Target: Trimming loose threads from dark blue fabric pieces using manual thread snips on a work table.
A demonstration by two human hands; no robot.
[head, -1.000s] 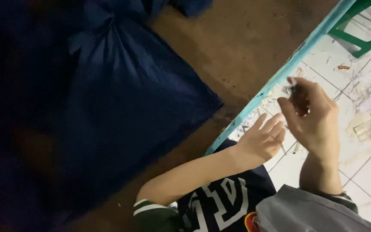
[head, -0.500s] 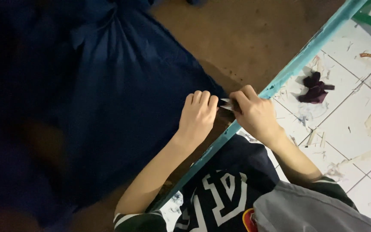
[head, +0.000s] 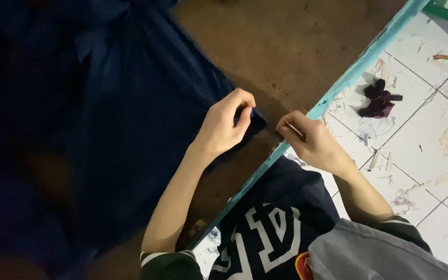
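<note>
Both hands have slid apart since half a second back, when they sat knuckle to knuckle at the teal table edge [head: 361, 65]. Now the left hand [head: 224, 124] is out over the dark navy fabric [head: 130, 129], fingers curled, thumb and forefinger pinched on its corner. Just right of it, near but apart, the right hand [head: 312, 145] is closed around a thin metal tool [head: 292, 128], possibly a needle or snips. Its long axis runs diagonally, tip up-left, toward the pinched corner. Fabric spreads away left across the brown tabletop [head: 286, 46].
</note>
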